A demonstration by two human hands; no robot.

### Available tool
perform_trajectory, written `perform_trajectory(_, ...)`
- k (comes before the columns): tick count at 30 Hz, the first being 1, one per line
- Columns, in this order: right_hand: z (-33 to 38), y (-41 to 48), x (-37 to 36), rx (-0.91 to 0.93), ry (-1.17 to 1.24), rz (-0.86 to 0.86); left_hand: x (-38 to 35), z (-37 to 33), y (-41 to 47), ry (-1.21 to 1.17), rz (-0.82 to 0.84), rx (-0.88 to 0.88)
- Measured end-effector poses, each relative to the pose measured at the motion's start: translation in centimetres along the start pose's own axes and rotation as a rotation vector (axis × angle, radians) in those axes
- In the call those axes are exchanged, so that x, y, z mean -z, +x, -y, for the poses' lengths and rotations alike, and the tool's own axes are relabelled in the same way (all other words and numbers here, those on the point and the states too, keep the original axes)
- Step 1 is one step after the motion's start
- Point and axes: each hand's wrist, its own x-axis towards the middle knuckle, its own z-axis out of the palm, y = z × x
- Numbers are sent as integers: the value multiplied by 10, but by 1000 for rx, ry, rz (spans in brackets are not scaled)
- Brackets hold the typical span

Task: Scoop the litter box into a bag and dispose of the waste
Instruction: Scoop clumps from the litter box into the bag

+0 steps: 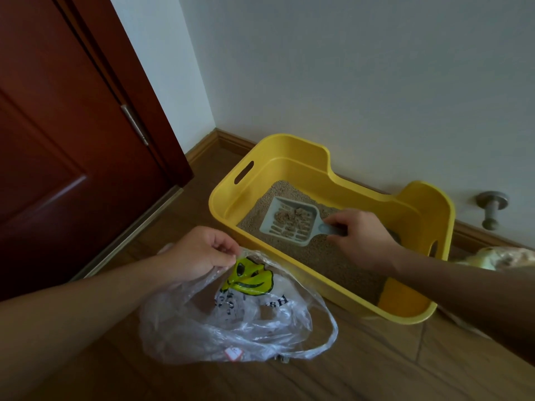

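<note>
A yellow litter box point(295, 149) stands on the wood floor against the white wall, with brown litter point(318, 253) in its bottom. My right hand point(362, 235) grips the handle of a grey slotted scoop point(289, 219) held over the litter, and clumps lie in the scoop's bowl. My left hand point(199, 253) pinches the rim of a clear plastic bag point(231, 314) with a yellow print, which slumps on the floor just in front of the box's near wall.
A dark red door point(72, 140) stands to the left, its lower edge near the box. A metal door stop point(492, 209) sticks out of the baseboard on the right. Another light-coloured bag point(498, 257) lies behind the box at the far right.
</note>
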Motion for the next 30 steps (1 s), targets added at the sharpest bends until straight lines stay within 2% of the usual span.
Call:
perform_trajectory(13,35,-43,29,217,2,79,8,7,-12,20,-63,34)
perform_trajectory(19,45,-62,11,304,1,220,8,21,-14,-17,-54,42)
perform_trajectory(30,72,-55,-41,305,-105,366,12,31,-18,-101,-46,31)
